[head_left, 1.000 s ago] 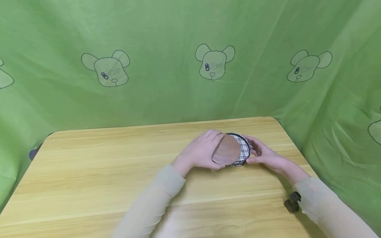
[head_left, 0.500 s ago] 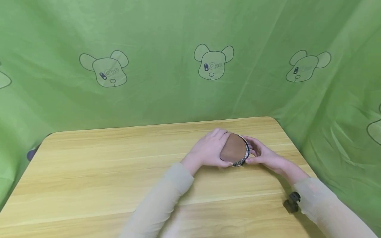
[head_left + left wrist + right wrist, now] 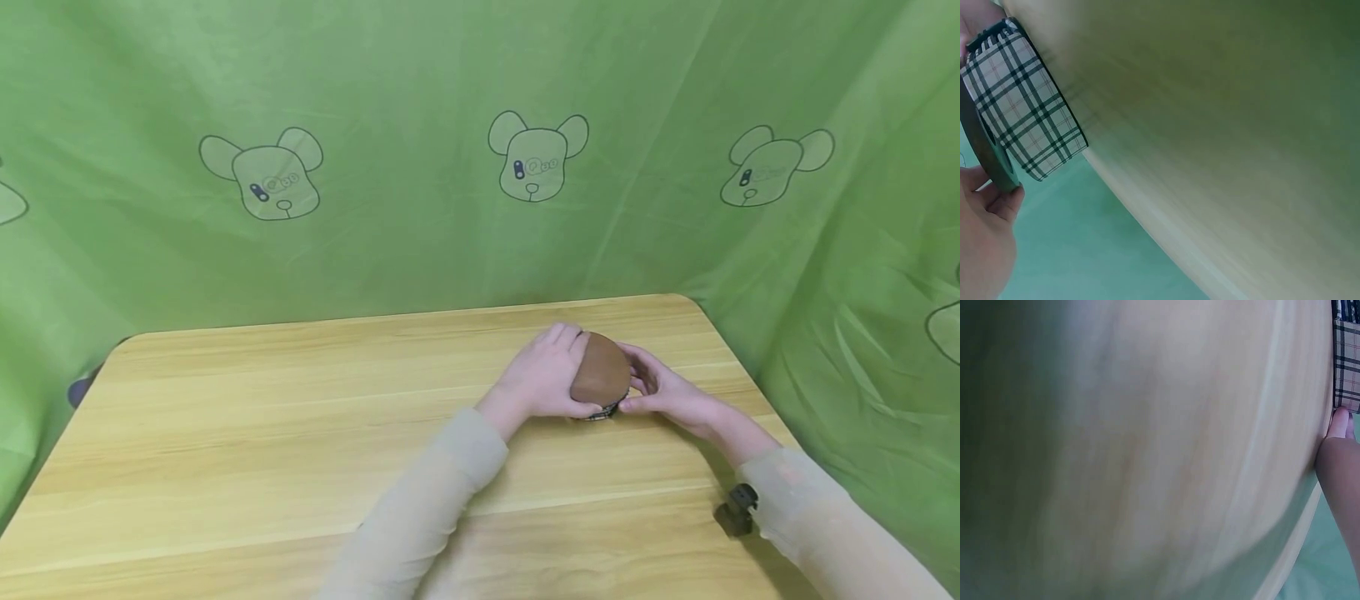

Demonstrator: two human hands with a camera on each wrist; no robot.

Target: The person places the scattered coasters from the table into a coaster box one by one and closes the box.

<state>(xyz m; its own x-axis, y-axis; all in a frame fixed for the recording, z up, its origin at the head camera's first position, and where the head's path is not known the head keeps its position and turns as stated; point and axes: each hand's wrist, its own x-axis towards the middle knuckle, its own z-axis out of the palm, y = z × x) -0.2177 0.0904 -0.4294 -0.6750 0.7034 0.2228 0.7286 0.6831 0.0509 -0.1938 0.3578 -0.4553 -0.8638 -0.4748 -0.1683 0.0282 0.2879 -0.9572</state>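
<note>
A round brown lid [image 3: 602, 371] sits over a round box [image 3: 602, 413] covered in black-and-white plaid, on the right part of the table. My left hand [image 3: 542, 377] grips the lid by its left side, thumb at the front edge and fingers at the back. On the opposite side, my right hand [image 3: 670, 395] holds the box wall between thumb and fingers. From the left wrist, the plaid wall [image 3: 1030, 103] shows, and the lid's rim [image 3: 990, 150] stands tilted, with a gap on the side near the fingertips. Only part of the box [image 3: 1347, 362] appears in the right wrist view.
The wooden table [image 3: 262, 433] has its back edge not far behind the box. A green curtain [image 3: 420, 250] with mouse-head drawings hangs behind and at both sides. A small black device [image 3: 737, 510] sits at the right sleeve.
My left hand has moved the lid to the right, over the box, covering the plaid inside that showed before. The right hand and the box have stayed in place.
</note>
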